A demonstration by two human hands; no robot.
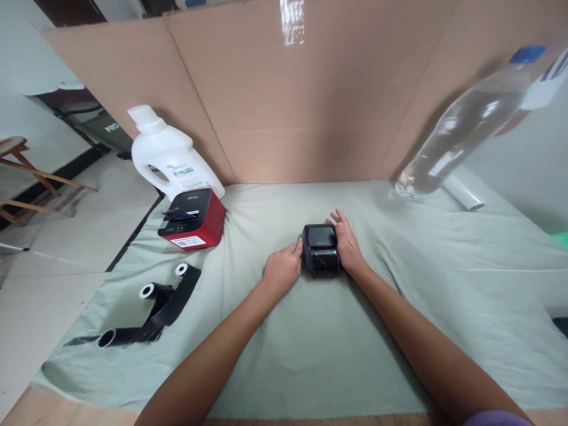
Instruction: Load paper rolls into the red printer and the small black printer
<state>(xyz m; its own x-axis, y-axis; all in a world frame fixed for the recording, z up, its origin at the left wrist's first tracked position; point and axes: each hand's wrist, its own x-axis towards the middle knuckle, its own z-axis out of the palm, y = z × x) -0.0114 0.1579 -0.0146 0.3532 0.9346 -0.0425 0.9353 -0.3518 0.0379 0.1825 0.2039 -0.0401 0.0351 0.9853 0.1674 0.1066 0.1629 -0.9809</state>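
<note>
black device (321,251), red-and-black box (209,222), pale green cloth (261,219), white jug (166,148), blue cap (528,54), brown cardboard (310,106).

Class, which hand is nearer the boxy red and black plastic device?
Left. The left hand is right of the red device; the right hand is farther right, beyond the small boxy black device.
</note>
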